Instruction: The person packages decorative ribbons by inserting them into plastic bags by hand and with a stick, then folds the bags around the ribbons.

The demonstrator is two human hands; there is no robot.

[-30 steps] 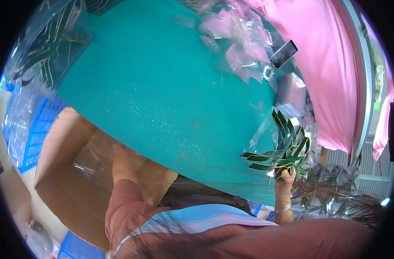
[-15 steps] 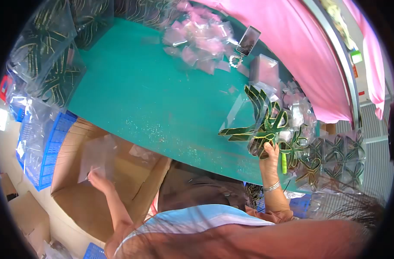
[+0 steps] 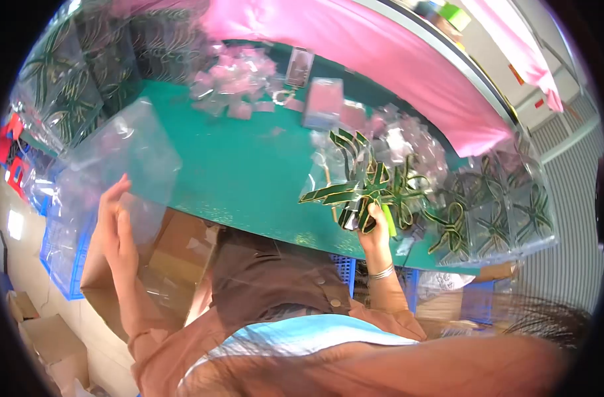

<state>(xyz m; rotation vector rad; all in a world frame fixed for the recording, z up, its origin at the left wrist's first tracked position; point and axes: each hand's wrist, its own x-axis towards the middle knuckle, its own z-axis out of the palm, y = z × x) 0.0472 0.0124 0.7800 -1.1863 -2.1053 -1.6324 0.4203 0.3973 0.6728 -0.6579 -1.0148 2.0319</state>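
My right hand [image 3: 375,228] grips a green bow [image 3: 365,188] with gold edging, its loops and tails spreading above the table's right part. On the left, my left hand [image 3: 115,225] is raised over the cardboard box, its fingers together around the edge of a large clear plastic bag [image 3: 133,149]. The bag hangs flat and reaches over the table's left edge. More green bows [image 3: 451,225] lie right of my right hand, some in clear wrapping.
A green table [image 3: 249,159] holds a pile of pink packets [image 3: 232,79], a phone [image 3: 299,67] and a pink stack [image 3: 323,102]. Bagged bows [image 3: 64,86] lie at the far left. The cardboard box [image 3: 176,258] and a blue crate [image 3: 67,251] stand below the table edge.
My left hand has come up out of the cardboard box with the clear bag. The view has turned, so my right hand and the bow appear further left.
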